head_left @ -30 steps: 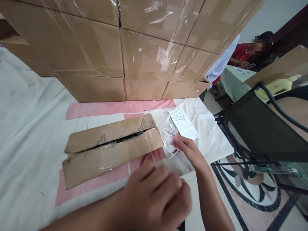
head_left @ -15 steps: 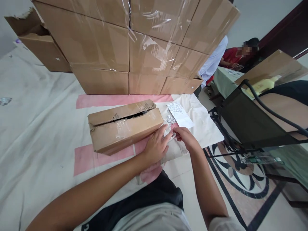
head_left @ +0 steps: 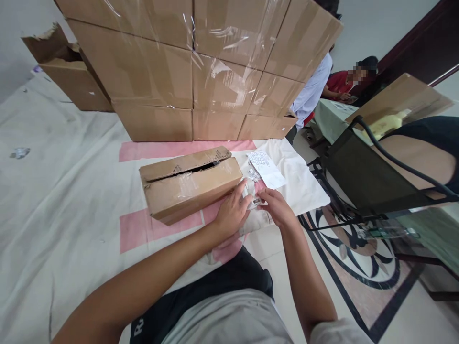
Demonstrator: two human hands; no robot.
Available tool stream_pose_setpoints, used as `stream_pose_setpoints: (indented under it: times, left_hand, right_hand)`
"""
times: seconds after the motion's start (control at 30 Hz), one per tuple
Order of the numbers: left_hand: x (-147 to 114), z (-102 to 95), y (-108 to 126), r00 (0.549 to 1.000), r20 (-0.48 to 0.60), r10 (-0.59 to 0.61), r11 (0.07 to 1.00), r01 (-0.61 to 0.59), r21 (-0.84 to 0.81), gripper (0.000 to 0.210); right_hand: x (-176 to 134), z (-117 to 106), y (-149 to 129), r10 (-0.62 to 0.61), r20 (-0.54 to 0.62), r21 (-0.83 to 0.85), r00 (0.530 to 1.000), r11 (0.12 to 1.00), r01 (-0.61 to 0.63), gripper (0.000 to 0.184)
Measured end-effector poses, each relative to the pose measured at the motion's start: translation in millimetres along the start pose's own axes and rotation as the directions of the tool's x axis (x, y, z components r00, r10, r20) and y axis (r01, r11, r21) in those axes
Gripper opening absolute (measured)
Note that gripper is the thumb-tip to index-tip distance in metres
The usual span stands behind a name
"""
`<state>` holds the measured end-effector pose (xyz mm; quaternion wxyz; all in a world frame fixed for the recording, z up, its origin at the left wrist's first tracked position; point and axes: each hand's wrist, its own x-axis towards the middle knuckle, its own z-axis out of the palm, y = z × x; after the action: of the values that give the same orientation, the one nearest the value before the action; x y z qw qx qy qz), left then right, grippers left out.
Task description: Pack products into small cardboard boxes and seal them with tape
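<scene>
Between my hands is a small white item (head_left: pixel 254 201) with a dark mark on it; its kind is too small to make out. My left hand (head_left: pixel 231 212) grips its left side with thumb and fingers, beside the right end of a worn cardboard box (head_left: pixel 193 188). From the right, my right hand (head_left: pixel 277 206) pinches the same item, and its curled fingertips are partly hidden. Just beyond my fingers lie a few shiny clear bits (head_left: pixel 254 174) and a white sheet (head_left: pixel 268 173) with rows of printed marks.
A tall stack of taped cartons (head_left: pixel 158 71) stands behind the box, with an open carton (head_left: pixel 75 81) at its left. A crumpled shiny scrap (head_left: pixel 20 153) lies on the cloth at far left. A chair (head_left: pixel 362 177) with a seated person is at right; other people are further back.
My right hand's fingers have spread a little around the white item, and more of it shows. The view has shifted slightly; the box stays in place on the cloth.
</scene>
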<state>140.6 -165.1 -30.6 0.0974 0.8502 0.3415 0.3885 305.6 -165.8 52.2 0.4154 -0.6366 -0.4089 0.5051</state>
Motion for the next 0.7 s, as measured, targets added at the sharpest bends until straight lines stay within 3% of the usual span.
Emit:
stream_pose_setpoints:
  times: [0.17,0.43,0.57,0.7]
  left_hand:
    - [1.5,-1.1,-1.3,1.0,-0.019,0.007,1.0,-0.007,0.009,0.037]
    - [1.9,0.8,-1.5,0.999,-0.019,-0.039,0.999,0.039,-0.014,0.037]
    - [1.9,1.1,-2.0,0.999,-0.03,-0.023,1.0,0.023,0.007,0.035]
    - [2.3,0.8,-1.9,0.999,-0.042,-0.018,0.999,0.019,0.026,0.032]
  right_hand:
    - [-1.1,7.3,23.2,-0.115,-0.131,0.014,0.985,0.993,0.117,0.047]
    - [-16.1,17.6,62.4,-0.308,-0.303,-0.004,0.902,0.947,0.323,0.041]
    - [-22.7,27.7,63.4,-0.336,-0.336,-0.017,0.88,0.936,0.351,0.043]
    - [-24.8,35.2,60.5,-0.286,-0.363,0.004,0.887,0.951,0.309,0.05]
